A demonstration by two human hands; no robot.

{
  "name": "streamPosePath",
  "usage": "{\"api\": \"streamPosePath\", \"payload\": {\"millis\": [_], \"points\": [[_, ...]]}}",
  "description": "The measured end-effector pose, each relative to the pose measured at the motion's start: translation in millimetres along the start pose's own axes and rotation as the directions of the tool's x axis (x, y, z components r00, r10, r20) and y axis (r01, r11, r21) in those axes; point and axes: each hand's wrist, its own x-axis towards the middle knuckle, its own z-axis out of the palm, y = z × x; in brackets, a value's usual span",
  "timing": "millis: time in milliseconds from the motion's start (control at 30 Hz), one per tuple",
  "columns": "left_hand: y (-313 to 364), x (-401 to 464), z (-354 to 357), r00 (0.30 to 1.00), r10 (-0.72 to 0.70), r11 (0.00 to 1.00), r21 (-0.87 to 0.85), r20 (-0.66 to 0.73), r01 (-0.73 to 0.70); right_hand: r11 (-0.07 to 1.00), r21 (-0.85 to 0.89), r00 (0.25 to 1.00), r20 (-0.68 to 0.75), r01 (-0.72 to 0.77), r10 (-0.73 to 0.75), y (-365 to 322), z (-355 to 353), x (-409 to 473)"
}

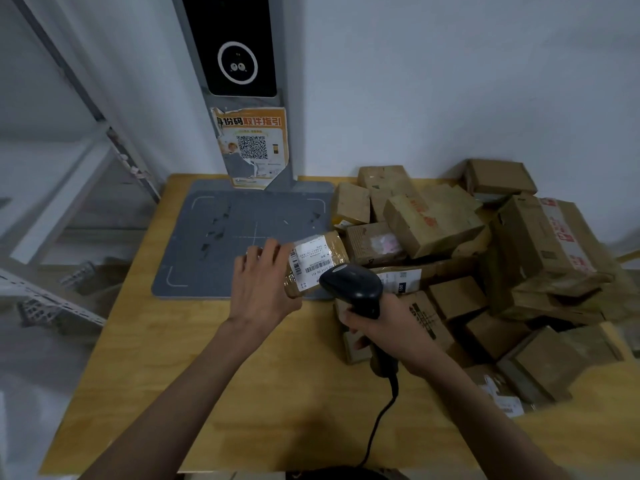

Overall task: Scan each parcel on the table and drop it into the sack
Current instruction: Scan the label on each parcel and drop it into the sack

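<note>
Both hands full: parcel, scanner.

Orange poster on scanner post, far beyond held parcel: "身份码取件指引", QR code. Parcel label: barcodes, digits too small. Box just right of handheld scanner: "180".

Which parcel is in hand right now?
The small tape-wrapped parcel with the white barcode label, held by the left hand over the grey scan mat; the rest sit piled right.

Two bare forearms, sleeveless, without rings or watch.
</note>
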Motion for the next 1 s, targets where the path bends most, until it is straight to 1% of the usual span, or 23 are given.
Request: {"api": "streamPosePath", "payload": {"millis": [233, 433, 600, 633, 700, 733, 800, 900, 1000], "points": [[-7, -5, -6, 1.000, 0.016, 1.000, 0.004, -0.017, -0.016, 1.000, 0.003, 1.000, -0.029, 0.007, -0.007, -14, 9, -11], [-10, -9, -9, 0.999, 0.028, 1.000, -0.001, -0.020, -0.028, 1.000, 0.012, 1.000, -0.005, -0.004, 0.004, -18, 14, -18], [-12, -14, -15, 0.999, 0.036, 0.999, -0.017, -0.002, -0.036, 1.000, 0.023, 0.999, -0.039, -0.011, 0.012, -17, 17, -23], [-12, -15, -16, 0.999, 0.036, 0.998, -0.048, 0.021, -0.035, 1.000, 0.023, 0.998, -0.057, -0.019, 0.020, -15, 17, -23], [-14, -18, -18, 0.994, 0.028, 0.983, -0.183, 0.107, -0.008, 0.998, 0.035, 0.993, -0.107, -0.048, 0.052, -14, 16, -25], [-15, -19, -19, 0.987, 0.030, 0.969, -0.247, 0.157, 0.010, 0.997, 0.060, 0.988, -0.139, -0.053, 0.061, -15, 15, -26], [-16, -24, -20, 0.972, 0.058, 0.948, -0.317, 0.226, 0.017, 0.989, 0.140, 0.973, -0.220, -0.040, 0.070, -18, 11, -30], [-13, -33, -22, 0.956, 0.118, 0.917, -0.398, 0.267, -0.002, 0.970, 0.241, 0.939, -0.329, -0.020, 0.101, -17, 4, -33], [-3, -44, -23, 0.939, 0.208, 0.893, -0.444, 0.274, -0.068, 0.978, 0.202, 0.914, -0.387, -0.045, 0.122, -6, 5, -46]]}}
